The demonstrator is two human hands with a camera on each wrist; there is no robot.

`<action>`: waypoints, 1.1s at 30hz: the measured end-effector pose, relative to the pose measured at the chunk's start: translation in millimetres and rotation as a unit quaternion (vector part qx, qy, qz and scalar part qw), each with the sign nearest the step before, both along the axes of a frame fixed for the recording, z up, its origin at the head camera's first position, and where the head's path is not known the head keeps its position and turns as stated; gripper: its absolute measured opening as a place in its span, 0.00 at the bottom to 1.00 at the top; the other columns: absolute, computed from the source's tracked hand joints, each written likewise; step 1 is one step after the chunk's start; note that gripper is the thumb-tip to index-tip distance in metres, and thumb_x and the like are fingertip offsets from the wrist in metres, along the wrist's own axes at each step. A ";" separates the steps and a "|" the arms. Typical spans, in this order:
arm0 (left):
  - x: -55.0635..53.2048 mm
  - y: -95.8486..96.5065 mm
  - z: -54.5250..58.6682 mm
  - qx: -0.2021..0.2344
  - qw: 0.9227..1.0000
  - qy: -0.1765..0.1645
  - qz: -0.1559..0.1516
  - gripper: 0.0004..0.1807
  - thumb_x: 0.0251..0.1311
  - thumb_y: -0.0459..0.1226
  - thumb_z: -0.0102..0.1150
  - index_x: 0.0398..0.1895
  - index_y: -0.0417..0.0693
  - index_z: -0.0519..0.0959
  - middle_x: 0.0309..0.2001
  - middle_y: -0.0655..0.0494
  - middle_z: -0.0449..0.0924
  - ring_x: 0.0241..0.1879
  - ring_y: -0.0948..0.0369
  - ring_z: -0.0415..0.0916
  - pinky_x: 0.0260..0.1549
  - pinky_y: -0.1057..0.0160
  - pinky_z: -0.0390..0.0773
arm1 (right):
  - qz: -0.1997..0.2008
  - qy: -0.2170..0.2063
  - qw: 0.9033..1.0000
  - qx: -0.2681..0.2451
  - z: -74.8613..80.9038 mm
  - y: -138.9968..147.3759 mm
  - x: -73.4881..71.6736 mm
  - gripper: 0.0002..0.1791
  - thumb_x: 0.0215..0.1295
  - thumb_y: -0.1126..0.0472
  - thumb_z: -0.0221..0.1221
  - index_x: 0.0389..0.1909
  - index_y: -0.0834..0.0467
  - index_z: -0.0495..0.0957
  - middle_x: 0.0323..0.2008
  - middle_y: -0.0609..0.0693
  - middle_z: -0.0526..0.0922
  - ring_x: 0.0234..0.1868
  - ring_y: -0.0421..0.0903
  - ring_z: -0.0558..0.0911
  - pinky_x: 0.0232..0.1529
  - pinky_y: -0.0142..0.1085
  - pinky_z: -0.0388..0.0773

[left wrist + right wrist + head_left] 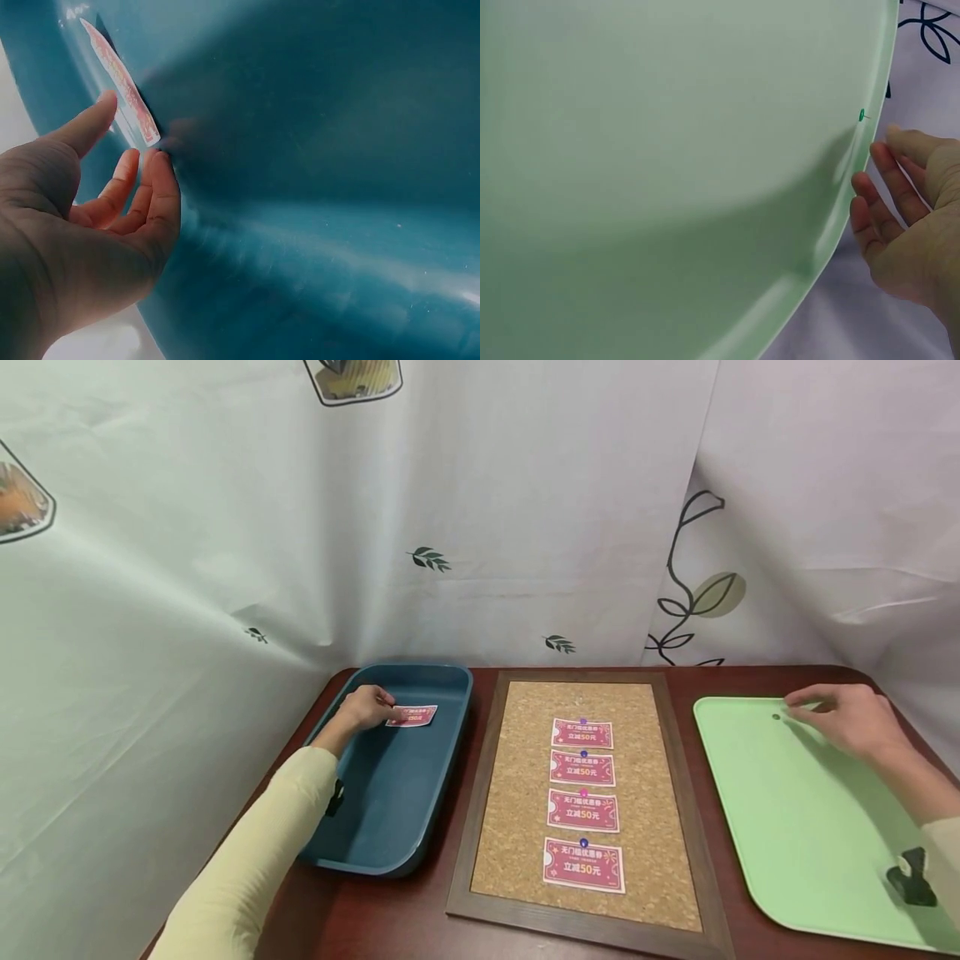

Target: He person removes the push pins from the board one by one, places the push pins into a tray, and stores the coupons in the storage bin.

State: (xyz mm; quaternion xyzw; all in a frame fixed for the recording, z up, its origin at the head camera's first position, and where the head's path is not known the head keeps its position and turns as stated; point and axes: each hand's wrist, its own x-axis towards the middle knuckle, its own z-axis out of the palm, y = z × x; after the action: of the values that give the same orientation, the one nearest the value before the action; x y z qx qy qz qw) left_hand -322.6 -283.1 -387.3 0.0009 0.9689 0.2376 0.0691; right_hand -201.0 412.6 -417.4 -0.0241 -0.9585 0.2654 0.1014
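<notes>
A pink coupon (415, 716) lies at the far end of the blue tray (381, 852). My left hand (363, 706) reaches over the tray's left side, fingertips right at the coupon's near end. In the left wrist view, thumb and fingers of the left hand (112, 195) stand apart beside the coupon (124, 86). On the right, a small green push pin (862, 115) sits by the far edge of the light green tray (795, 827). My right hand (847, 718) hovers close to it; its fingers (889, 176) are loosely bent, with nothing between them and the thumb.
Between the trays lies a wood-framed cork board (517, 827). Several pink coupons (583, 812) are pinned on it in a column, each with a push pin at its top. Behind the dark red table (360, 918) hangs a white printed sheet (487, 510).
</notes>
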 end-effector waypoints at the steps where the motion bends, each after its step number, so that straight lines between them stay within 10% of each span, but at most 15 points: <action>1: 0.1 0.3 -0.6 -0.001 1.000 -0.003 -0.001 0.22 0.69 0.43 0.71 0.54 0.35 0.79 0.55 0.37 0.80 0.52 0.45 0.75 0.55 0.46 0.75 | 0.000 0.002 1.000 0.001 0.0 -0.3 0.2 0.15 0.70 0.60 0.69 0.48 0.69 0.86 0.40 0.71 0.87 0.31 0.49 0.83 0.24 0.38 0.74; 33: -2.9 -1.2 7.4 -0.027 0.999 0.028 -0.020 0.18 0.69 0.39 0.71 0.52 0.33 0.82 0.48 0.40 0.84 0.47 0.47 0.78 0.53 0.46 0.77 | 0.050 0.031 0.998 -0.019 9.0 -25.9 0.3 0.15 0.73 0.58 0.67 0.51 0.65 0.87 0.38 0.63 0.89 0.39 0.50 0.82 0.28 0.35 0.71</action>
State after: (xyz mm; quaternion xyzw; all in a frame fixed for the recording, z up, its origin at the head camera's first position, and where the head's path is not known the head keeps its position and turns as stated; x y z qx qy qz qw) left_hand -325.5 -284.3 -379.9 0.0254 0.9763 0.2096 0.0469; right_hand -200.7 386.8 -408.3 0.0302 -0.9497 0.2887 0.1177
